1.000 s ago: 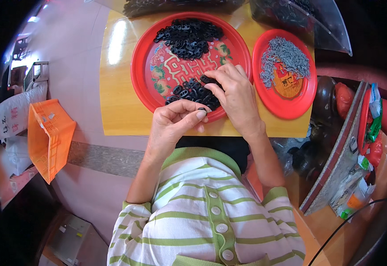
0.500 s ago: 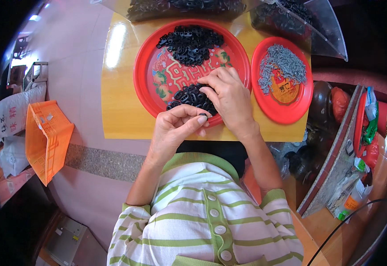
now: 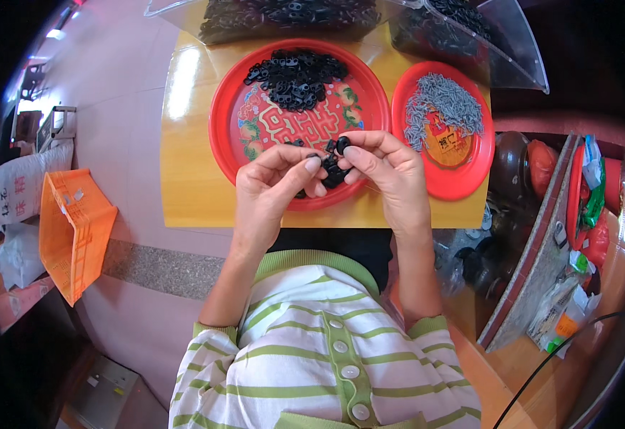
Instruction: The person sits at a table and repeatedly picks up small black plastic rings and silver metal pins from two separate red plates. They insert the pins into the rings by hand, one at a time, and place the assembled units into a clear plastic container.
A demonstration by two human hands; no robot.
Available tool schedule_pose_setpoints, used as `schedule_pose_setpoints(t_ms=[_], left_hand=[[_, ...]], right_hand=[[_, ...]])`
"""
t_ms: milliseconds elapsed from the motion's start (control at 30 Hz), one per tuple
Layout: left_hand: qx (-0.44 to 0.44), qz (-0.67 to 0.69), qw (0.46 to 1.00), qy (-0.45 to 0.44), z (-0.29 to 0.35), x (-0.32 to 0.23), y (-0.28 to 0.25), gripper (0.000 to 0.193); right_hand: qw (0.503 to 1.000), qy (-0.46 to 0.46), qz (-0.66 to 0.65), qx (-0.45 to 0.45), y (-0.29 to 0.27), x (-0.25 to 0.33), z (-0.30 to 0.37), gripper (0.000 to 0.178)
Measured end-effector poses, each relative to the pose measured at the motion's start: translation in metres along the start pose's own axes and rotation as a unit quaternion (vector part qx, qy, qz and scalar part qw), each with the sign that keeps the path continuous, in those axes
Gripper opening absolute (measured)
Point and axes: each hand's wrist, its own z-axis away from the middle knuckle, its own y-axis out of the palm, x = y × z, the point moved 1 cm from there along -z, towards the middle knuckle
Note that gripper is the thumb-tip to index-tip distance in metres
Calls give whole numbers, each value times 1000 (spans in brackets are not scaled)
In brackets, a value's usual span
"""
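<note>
My right hand (image 3: pixel 387 171) pinched a small black part (image 3: pixel 342 145) just beside my left hand (image 3: pixel 277 182), which pinched a tiny metal piece (image 3: pixel 315 156) toward it over the red tray (image 3: pixel 230 107).

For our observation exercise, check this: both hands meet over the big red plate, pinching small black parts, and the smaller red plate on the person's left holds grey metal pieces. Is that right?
One detail is wrong. In the head view the smaller red plate with the grey metal pieces lies on the person's right. The left hand and right hand do meet over the big red plate, pinching small black parts.

Small black part (image 3: pixel 342 143) between fingertips
</note>
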Motion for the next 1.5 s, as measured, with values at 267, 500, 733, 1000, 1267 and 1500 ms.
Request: schedule_pose_setpoints(t_ms=[267, 500, 733, 1000, 1267, 1500], left_hand=[[11, -2, 1000, 4, -6, -1, 15, 14], [4, -87, 996, 19, -2, -5, 17, 12], [12, -145, 988, 42, -1, -7, 18, 13], [20, -157, 987, 38, -3, -3, 19, 15], [42, -63, 997, 7, -7, 2, 20, 18], [44, -48, 998, -5, -10, 6, 18, 18]], right_hand=[[995, 21, -95, 5, -6, -1, 9, 20], [999, -32, -29, -2, -3, 2, 15, 19], [996, -81, 32, -19, -3, 3, 21, 17], [997, -75, 30, -16, -3, 3, 20, 17], [996, -87, 18, -17, -4, -2, 19, 19], [993, -116, 8, -24, 1, -7, 21, 15]])
